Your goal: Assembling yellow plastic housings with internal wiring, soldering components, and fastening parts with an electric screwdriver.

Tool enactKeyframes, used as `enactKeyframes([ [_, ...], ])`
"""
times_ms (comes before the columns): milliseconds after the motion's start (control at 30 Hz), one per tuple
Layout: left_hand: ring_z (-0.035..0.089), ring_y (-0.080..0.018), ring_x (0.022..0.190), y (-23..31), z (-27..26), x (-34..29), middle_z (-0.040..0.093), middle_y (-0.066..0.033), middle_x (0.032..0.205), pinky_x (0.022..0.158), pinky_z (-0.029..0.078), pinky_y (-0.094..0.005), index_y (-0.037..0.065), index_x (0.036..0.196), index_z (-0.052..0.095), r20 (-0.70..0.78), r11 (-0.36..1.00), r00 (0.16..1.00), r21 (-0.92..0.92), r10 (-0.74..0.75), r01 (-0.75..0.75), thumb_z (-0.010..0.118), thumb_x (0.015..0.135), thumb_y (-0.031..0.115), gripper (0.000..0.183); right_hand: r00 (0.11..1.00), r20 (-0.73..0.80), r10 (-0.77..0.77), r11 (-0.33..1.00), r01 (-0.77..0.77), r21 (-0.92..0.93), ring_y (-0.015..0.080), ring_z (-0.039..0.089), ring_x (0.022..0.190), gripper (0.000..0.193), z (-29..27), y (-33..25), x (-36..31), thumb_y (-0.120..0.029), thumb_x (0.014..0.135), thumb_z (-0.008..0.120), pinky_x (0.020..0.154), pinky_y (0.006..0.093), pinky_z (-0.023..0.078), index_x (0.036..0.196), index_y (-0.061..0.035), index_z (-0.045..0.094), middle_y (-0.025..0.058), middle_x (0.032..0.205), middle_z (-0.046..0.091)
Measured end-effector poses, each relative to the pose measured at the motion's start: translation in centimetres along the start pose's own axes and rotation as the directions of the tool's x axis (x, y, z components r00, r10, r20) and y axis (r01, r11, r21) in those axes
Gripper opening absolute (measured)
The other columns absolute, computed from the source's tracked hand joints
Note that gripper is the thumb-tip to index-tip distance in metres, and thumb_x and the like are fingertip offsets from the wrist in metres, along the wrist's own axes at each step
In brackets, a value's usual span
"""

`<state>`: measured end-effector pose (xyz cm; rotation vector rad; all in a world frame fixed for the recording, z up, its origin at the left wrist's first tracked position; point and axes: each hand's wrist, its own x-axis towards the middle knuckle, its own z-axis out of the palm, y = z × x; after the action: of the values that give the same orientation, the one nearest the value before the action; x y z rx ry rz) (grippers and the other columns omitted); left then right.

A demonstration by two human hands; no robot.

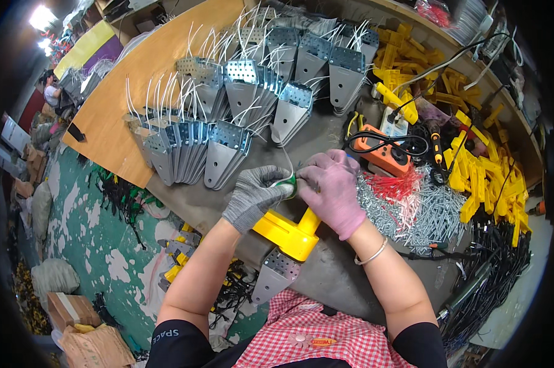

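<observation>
Working at the joint, the two hands meet above the worktop (344, 279); the gray-gloved left hand (258, 195) closes thumb and fingers on a small green piece (287, 183), with a white wire (284, 153) rising just beside it; the pink-gloved right hand (333, 187) has its fingertips at the same spot, curled inward, but what they clamp, if anything, cannot be told.

Position of piece in hand: yellow housing (298, 245) lies directly below the hands, near the worktop's front edge; its near end meets a perforated metal plate (275, 279), which points toward the red checked apron (289, 331); whether the two are fastened or only overlapping is not clear.

Progress, as judged: this unit looks part-made, housing and plate brought together, wire work seemingly in hand; much appears left, since stacked gray plates (228, 153) at the far side bear white leads but no visible yellow housings; loose yellow parts (485, 178) fill a heap at right; silver screws (436, 211) and red pieces (399, 184) lie between heap and hands, apparently stock for use.

Uncertain: yellow-and-gray pieces (180, 257) sit left of the left forearm; finished or not, cannot tell; no count of completed units possible.
</observation>
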<state>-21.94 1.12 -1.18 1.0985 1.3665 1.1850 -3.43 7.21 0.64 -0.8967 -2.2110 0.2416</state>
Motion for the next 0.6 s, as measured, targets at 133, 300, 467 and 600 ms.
enactKeyframes([
  [133, 0.065, -0.0084, 0.085, 0.1, 0.2, -0.2, 0.074, -0.0032, 0.095, 0.078, 0.055, -0.0239, 0.000, 0.107, 0.075, -0.016, 0.995, 0.999, -0.088, -0.045, 0.043, 0.079, 0.082, 0.006, 0.026, 1.000, -0.002, 0.021, 1.000, -0.021, 0.005, 0.0247, 0.058, 0.107, 0.008, 0.1, 0.3, -0.1, -0.022, 0.074, 0.076, 0.095, 0.0451, 0.037, 0.080, -0.0175, 0.075, -0.0036, 0.094, 0.069],
  [300, 0.066, -0.0090, 0.085, 0.1, 0.3, -0.3, 0.074, -0.0037, 0.094, 0.078, 0.055, -0.0242, -0.001, 0.107, 0.075, -0.031, 0.995, 0.998, -0.088, -0.046, 0.043, 0.078, 0.082, 0.004, 0.025, 1.000, 0.010, 0.026, 1.000, -0.027, 0.008, 0.0243, 0.058, 0.107, 0.009, 0.2, 0.4, -0.1, -0.023, 0.073, 0.075, 0.095, 0.0461, 0.036, 0.080, -0.0178, 0.075, -0.0040, 0.094, 0.069],
  [467, 0.066, -0.0090, 0.088, -0.3, 0.3, -0.3, 0.074, -0.0045, 0.098, 0.080, 0.055, -0.0241, -0.001, 0.109, 0.074, -0.024, 0.999, 0.999, -0.024, 0.030, -0.031, 0.077, 0.083, 0.004, 0.026, 0.999, 0.007, 0.045, 0.999, -0.045, -0.010, 0.0247, 0.058, 0.107, 0.008, 0.2, 0.0, -0.2, -0.024, 0.073, 0.075, 0.095, 0.0458, 0.035, 0.079, -0.0181, 0.075, -0.0037, 0.092, 0.069],
  [600, 0.065, -0.0096, 0.089, -0.3, 0.0, -0.2, 0.073, -0.0045, 0.100, 0.081, 0.055, -0.0248, -0.002, 0.114, 0.071, -0.024, 0.999, 0.999, -0.036, -0.032, 0.031, 0.076, 0.084, 0.003, 0.030, 0.998, 0.056, 0.040, 0.998, -0.037, -0.053, 0.0252, 0.055, 0.111, 0.008, -0.6, -0.8, -0.5, -0.024, 0.071, 0.073, 0.096, 0.0477, 0.032, 0.078, -0.0194, 0.075, -0.0024, 0.094, 0.067],
])
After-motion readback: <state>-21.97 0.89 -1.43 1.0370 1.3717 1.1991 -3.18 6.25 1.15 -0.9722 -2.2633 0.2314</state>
